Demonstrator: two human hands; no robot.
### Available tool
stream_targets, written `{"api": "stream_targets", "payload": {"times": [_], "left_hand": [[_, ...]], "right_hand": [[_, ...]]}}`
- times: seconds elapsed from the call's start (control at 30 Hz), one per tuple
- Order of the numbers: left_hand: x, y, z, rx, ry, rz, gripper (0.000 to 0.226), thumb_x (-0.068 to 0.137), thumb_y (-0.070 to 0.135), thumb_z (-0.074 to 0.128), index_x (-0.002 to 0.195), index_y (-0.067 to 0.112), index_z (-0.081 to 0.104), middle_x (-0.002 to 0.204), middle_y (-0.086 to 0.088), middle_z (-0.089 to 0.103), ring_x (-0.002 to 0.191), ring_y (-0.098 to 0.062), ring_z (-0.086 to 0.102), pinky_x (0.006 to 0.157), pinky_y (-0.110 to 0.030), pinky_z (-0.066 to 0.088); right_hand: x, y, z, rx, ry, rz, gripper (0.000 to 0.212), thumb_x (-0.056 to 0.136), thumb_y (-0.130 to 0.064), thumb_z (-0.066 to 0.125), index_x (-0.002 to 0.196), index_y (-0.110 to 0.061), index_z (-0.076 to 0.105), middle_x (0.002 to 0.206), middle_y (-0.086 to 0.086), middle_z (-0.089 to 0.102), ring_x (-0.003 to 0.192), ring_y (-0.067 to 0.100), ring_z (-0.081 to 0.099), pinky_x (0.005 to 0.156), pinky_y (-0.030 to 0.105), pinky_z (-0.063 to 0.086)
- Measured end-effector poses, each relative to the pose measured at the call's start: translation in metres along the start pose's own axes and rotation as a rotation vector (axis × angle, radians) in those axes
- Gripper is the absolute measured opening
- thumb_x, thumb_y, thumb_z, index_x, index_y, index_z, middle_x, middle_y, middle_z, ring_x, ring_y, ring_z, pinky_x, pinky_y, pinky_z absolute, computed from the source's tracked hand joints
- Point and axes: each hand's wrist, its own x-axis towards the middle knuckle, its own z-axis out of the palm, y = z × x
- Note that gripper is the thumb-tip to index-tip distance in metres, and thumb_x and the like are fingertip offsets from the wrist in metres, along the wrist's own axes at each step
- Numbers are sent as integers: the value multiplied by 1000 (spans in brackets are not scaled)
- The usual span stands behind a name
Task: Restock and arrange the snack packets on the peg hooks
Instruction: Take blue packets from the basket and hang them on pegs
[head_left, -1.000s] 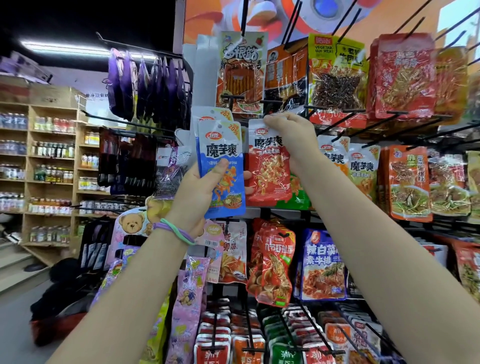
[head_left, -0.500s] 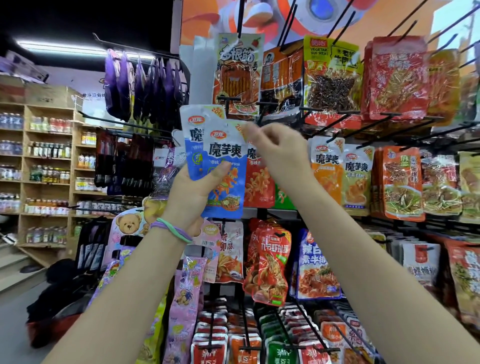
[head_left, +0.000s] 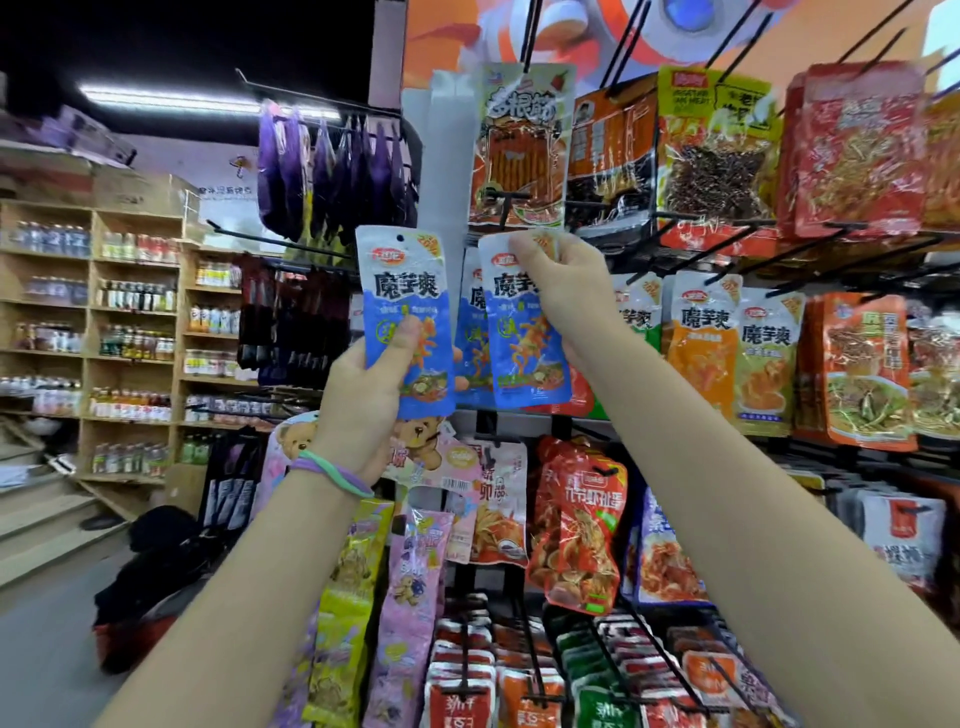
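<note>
The right hand (head_left: 558, 291) pinches the top of a blue packet (head_left: 527, 338) at hook height, in front of more blue ones already hanging. The left hand (head_left: 363, 400) grips a spare packet (head_left: 408, 322) by its lower half, thumb across its front, just left of the rack. To hang it well, line the punched hole with the hook tip, slide it back, face outward.

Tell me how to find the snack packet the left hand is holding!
Look at the snack rack, near its left edge. The left hand, with wristbands, grips a blue packet by its bottom. Unlike the blue packet the right hand pinches, its punched hole shows and it touches no hook.
</note>
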Motion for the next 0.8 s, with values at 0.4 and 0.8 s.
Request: {"api": "stream_targets", "payload": {"times": [0.4,0.8], "left_hand": [[4,-1,-9,-12,-65,-14,32,93,37,61,111,11,68,89,-8,79,74,-27,77,62,-36,63],[7,-12,-8,-11,-65,-38,17,94,29,65,98,15,73,91,-4,79,79,-23,76,62,-36,62]], "right_hand": [[5,1,15,183,57,46,20,85,-25,77,73,-17,62,79,16,61,75,27,58,71,58,54],[-4,14,11,-318,74,-54,29,98,-15,60,124,-2,59,96,11,62,75,16,53,62,27,42]]}}
